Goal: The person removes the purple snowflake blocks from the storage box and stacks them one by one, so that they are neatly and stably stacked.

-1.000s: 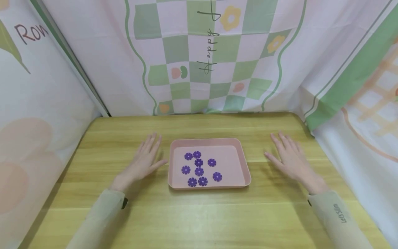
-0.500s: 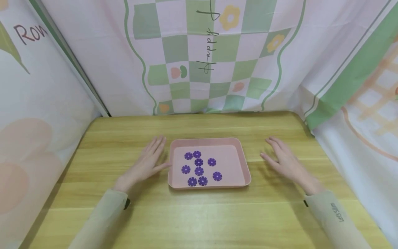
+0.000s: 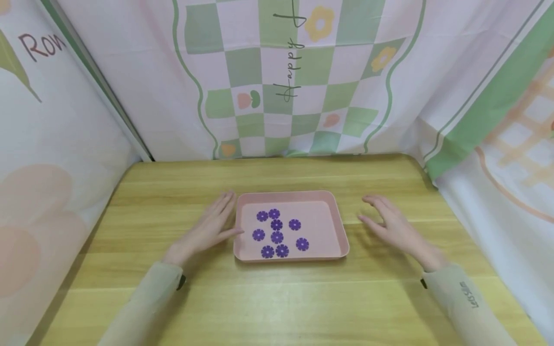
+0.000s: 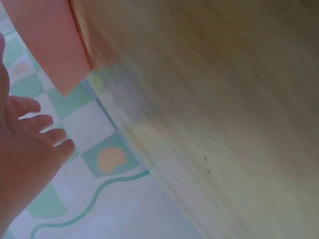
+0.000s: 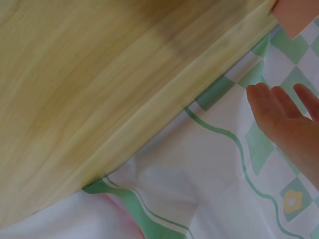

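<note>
A shallow pink tray (image 3: 335,230) lies on the wooden table with several purple flower-shaped discs (image 3: 277,237) in its left and middle parts. My left hand (image 3: 205,228) is at the tray's left side, its thumb overlapping the rim in the head view and the other fingers extended beside it. To the right of the tray, a short gap away, my right hand (image 3: 396,228) hovers with relaxed, slightly bent fingers and holds nothing. The left wrist view shows the left hand (image 4: 30,144) near the pink tray wall (image 4: 50,40). In the right wrist view, the right hand (image 5: 289,124) appears below the tray corner (image 5: 296,15).
The wooden table (image 3: 277,302) stretches out around the tray. A white curtain with a green checkered print (image 3: 277,72) hangs behind its far edge. More printed cloth hangs at the left (image 3: 56,144) and right (image 3: 489,182) sides.
Both hands have moved inward toward the tray, the left thumb coming over the left rim. The right hand's fingers have bent a little more. The tray and discs stay in place.
</note>
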Demonstrator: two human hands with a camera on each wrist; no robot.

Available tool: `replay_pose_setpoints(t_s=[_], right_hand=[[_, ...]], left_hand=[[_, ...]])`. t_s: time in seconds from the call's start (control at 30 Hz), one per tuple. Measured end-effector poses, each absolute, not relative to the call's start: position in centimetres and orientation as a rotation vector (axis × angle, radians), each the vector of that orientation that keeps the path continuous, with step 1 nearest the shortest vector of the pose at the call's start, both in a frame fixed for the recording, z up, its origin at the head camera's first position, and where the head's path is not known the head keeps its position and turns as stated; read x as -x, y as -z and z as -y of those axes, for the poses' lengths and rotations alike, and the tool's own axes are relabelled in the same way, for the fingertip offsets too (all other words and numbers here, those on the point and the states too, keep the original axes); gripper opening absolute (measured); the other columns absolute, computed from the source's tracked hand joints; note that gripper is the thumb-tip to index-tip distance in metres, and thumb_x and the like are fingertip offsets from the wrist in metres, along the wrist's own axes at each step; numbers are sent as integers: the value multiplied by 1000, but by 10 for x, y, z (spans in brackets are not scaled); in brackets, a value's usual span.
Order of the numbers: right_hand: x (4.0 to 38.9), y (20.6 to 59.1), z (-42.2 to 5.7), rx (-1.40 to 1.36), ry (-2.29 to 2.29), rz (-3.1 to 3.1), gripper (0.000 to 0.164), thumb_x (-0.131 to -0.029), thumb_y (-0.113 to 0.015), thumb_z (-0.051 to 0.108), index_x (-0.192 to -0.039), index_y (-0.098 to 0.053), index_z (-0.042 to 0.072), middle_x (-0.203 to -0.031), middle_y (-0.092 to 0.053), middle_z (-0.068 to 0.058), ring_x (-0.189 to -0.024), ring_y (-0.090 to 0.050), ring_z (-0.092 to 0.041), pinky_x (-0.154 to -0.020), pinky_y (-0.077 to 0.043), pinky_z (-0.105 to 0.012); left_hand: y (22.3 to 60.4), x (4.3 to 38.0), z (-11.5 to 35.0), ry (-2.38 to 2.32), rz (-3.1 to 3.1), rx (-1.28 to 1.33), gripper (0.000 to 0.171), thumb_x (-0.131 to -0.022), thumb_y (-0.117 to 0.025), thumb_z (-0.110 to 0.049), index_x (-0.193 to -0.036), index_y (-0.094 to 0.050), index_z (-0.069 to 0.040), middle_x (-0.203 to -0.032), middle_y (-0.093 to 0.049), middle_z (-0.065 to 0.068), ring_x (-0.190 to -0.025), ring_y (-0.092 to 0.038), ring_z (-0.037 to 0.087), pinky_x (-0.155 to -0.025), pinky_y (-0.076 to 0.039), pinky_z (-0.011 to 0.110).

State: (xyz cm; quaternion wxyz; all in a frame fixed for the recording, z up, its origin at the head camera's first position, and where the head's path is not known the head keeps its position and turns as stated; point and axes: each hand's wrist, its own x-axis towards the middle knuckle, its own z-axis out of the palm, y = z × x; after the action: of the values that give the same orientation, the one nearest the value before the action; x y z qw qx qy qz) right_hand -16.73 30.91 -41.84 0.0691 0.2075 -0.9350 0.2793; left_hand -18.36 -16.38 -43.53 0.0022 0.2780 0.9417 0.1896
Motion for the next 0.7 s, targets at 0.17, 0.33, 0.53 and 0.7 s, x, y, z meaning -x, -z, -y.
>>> replay_pose_setpoints(t_s=[0.17, 0.33, 0.53, 0.7], right_hand=[[167, 417, -304, -687, -853, 2754, 48, -94, -67, 12, -134, -50, -9, -131, -55, -28, -116, -56, -43, -89, -56, -60], [168, 416, -298, -733, -862, 2702, 45, -90, -69, 6, -129, -53, -10, -126, -59, -28, -113, -58, -43, -88, -56, -60], [168, 413, -290, -743, -888, 2720, 44, -91, -69, 7, -130, -54, -9, -126, -60, -27, -113, -59, -42, -89, -56, -59], [169, 412, -282, -808, -909, 2686, 42, -89, -70, 3, -127, -56, -9, -123, -62, -27, -110, -62, -42, -87, -58, -56]], left_hand=[[437, 184, 162, -601, -2956, -909, 93, -94, -60, -51, -156, -16, 2, -166, -8, 20, -154, -15, 40, -127, -17, 55], [440, 186, 160, -610, -2948, -925, 94, -93, -61, -50, -156, -15, 3, -165, -10, 22, -154, -14, 39, -127, -18, 55], [442, 187, 157, -621, -2935, -929, 94, -93, -63, -49, -156, -16, 3, -165, -11, 21, -154, -16, 39, -127, -19, 55], [443, 187, 157, -602, -2928, -918, 94, -93, -62, -49, -157, -14, 0, -165, -12, 20, -154, -15, 39, -127, -18, 55]])
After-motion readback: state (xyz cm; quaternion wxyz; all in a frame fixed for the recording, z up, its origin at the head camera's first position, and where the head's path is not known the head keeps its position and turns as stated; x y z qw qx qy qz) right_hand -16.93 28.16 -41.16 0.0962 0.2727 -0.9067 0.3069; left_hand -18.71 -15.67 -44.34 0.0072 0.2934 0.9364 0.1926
